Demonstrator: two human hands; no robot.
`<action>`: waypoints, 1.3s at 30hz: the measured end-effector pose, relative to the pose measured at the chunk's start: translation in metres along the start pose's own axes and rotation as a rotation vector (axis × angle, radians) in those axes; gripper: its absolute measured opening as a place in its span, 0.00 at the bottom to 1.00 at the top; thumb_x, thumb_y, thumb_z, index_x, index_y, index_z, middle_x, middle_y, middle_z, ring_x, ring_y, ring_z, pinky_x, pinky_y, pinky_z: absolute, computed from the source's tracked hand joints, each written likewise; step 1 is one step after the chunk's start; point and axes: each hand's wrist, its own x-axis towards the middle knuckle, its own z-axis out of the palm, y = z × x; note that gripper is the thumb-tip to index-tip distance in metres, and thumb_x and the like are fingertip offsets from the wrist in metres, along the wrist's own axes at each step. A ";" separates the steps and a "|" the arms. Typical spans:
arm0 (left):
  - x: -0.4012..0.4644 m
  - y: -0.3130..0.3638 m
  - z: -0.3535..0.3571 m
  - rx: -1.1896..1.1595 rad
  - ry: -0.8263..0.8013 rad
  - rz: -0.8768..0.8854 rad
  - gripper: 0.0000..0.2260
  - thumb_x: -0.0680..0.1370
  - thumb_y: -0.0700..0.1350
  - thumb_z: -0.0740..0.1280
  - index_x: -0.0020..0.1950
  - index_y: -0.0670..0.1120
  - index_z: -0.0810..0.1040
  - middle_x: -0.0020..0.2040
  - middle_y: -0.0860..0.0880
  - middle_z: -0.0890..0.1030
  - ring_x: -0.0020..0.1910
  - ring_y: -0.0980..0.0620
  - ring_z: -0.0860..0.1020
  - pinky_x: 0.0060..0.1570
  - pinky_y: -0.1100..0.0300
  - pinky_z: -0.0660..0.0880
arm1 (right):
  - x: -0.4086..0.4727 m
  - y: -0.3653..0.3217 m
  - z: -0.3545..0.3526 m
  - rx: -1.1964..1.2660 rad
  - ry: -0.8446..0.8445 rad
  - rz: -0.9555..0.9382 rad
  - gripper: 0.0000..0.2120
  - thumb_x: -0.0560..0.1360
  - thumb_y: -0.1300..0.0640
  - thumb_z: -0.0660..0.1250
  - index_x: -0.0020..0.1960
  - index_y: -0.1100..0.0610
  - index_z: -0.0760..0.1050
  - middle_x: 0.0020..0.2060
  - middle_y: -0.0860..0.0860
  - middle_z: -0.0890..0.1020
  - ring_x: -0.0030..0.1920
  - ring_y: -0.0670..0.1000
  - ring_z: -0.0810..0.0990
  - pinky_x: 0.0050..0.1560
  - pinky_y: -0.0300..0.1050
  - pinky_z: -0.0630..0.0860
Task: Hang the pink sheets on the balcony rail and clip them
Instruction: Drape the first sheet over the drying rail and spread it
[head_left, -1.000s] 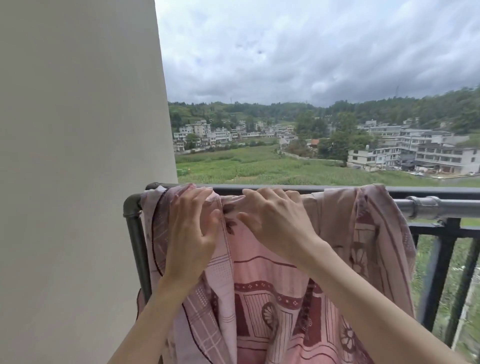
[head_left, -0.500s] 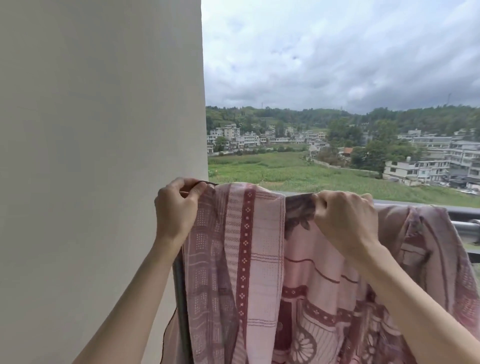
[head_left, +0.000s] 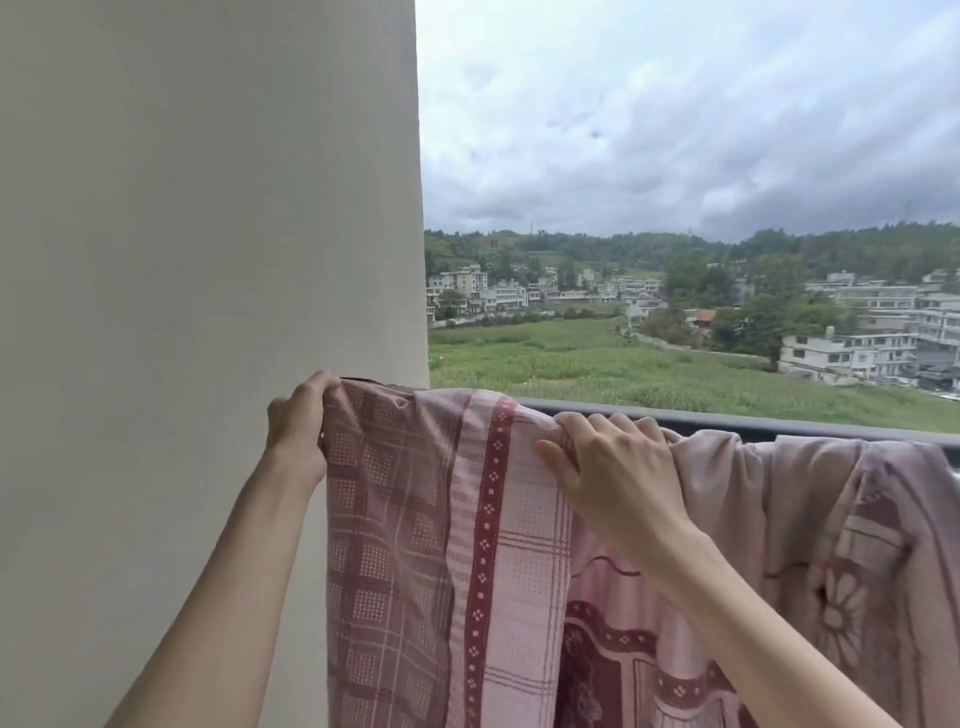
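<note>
There is 1 view only, from a wide-angle camera worn on the person's head, so nothing is shared with a 2nd view. It faces outward over the balcony rail (head_left: 727, 422), roughly level, close behind the left hand (head_left: 298, 423) and right hand (head_left: 613, 467). Left of the left hand a plain wall (head_left: 208, 260) fills the frame; beyond both hands lie distant fields and buildings.

Both bare forearms reach up and forward from the bottom edge. Left hand (head_left: 298, 423) is raised at arm's end, fingers curled over the top, thumb side tucked in, pinching the pink sheet (head_left: 441, 545) at its left corner. Right hand (head_left: 615, 475) sits lower and right of it, back facing camera, fingers curled over the sheet's top fold, thumb pressing beneath.
</note>
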 end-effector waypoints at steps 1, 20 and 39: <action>0.005 -0.002 -0.006 -0.009 0.045 -0.017 0.08 0.70 0.42 0.66 0.30 0.44 0.73 0.23 0.50 0.74 0.28 0.48 0.71 0.31 0.59 0.66 | -0.002 0.001 0.003 -0.019 0.026 0.003 0.19 0.78 0.40 0.50 0.60 0.50 0.70 0.52 0.48 0.79 0.55 0.52 0.75 0.57 0.48 0.62; -0.158 -0.053 0.109 0.920 -0.550 1.134 0.17 0.79 0.53 0.54 0.66 0.51 0.71 0.66 0.53 0.72 0.68 0.52 0.65 0.72 0.41 0.44 | -0.084 0.093 -0.030 -0.007 0.394 0.101 0.12 0.74 0.56 0.66 0.57 0.56 0.79 0.58 0.53 0.80 0.64 0.55 0.74 0.71 0.62 0.52; -0.243 -0.082 0.207 0.935 -0.560 0.988 0.27 0.74 0.65 0.37 0.69 0.60 0.57 0.62 0.50 0.70 0.65 0.47 0.64 0.71 0.42 0.43 | -0.108 0.210 -0.050 1.566 -0.282 0.844 0.16 0.78 0.51 0.60 0.50 0.64 0.77 0.36 0.54 0.82 0.37 0.52 0.80 0.43 0.48 0.77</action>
